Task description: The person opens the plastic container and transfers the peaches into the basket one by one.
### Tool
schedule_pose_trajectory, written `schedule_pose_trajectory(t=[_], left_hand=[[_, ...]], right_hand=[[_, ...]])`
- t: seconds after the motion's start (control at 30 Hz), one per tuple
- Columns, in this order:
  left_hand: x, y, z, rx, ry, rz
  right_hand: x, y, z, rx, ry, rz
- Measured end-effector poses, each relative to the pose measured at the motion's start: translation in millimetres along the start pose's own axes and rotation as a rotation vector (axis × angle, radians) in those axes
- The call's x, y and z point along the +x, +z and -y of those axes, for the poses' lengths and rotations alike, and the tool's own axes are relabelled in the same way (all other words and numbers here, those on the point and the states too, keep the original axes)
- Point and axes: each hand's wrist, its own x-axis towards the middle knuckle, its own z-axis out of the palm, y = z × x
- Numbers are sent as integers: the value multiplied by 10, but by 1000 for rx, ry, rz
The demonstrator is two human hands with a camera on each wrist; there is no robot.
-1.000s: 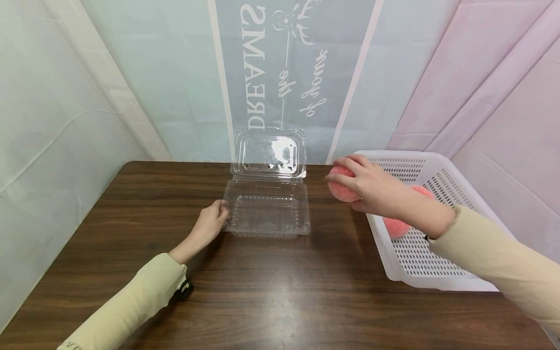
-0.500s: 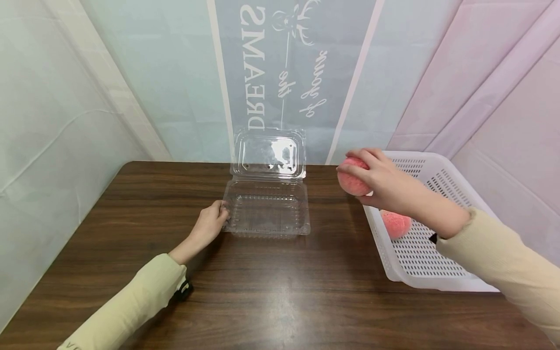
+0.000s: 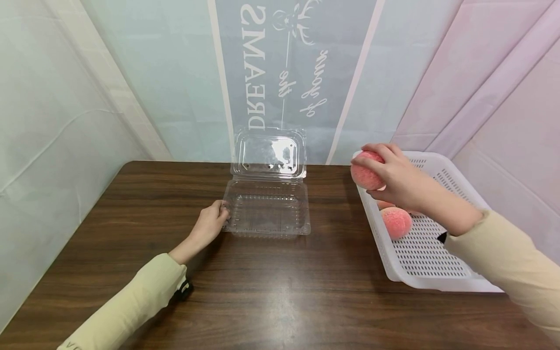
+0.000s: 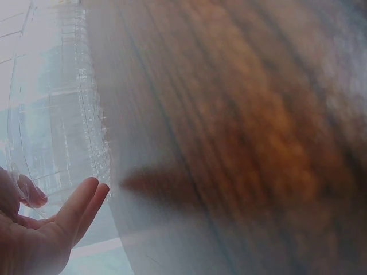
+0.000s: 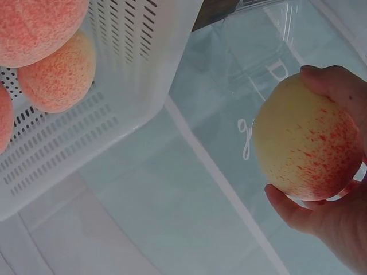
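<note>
My right hand grips a peach above the back left rim of a white perforated basket. The right wrist view shows the peach pale yellow on one side and speckled red on the other, with fingers and thumb round it. More pink peaches lie in the basket, partly hidden by the right hand and forearm. On the left, my left hand pinches the left edge of a clear plastic clamshell container. Its lid stands raised at the back, and nothing lies inside the base.
The brown wooden table ends at a wall hung with a printed cloth behind the container. A small black object shows by the left sleeve. The basket stands at the table's right side, near the pink wall covering.
My right hand has moved right and slightly up with the peach, from left of the basket to over its back left rim. The left hand and container have stayed in place.
</note>
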Motion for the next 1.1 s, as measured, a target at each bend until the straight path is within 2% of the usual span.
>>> schedule_pose_trajectory(t=[0.17,0.33,0.57,1.1], left_hand=[[3,0,6,-4,-6,3],[-2,3,2,2,0,-2],[-6,7,5,2,8,-11],[-9,2,-5,-10,-8,16]], right_hand=[[-36,-18,-34,8,72,30],[-70,-27,-90,-1,111,20],[-115,-42,-157,-4,153,29],[-189,-55,-350,-7,236,117]])
